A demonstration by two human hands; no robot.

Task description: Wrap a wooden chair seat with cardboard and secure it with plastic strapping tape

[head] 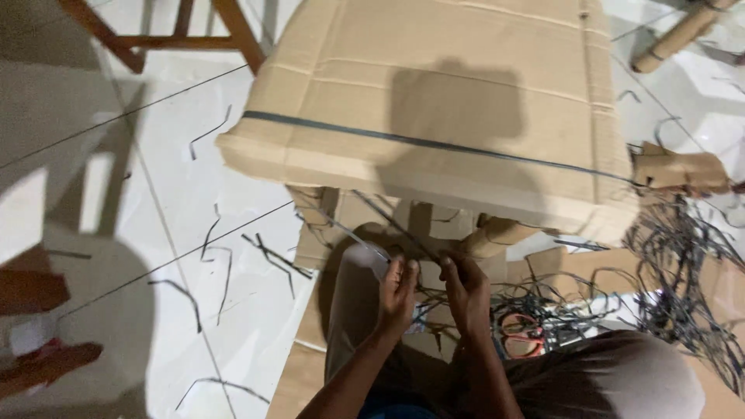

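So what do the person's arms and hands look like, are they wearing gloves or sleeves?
No gloves. The left hand and the right hand are both bare, with no rings or watch that I can see. Both forearms are bare too, so no long sleeves reach down to the wrists. The light is dim, so small details on the fingers are hard to tell.

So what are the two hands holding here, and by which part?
Both the left hand and the right hand pinch a thin dark plastic packing strap near its lower end, below the big strapped cardboard box. The exact finger contact is too shadowed to tell.
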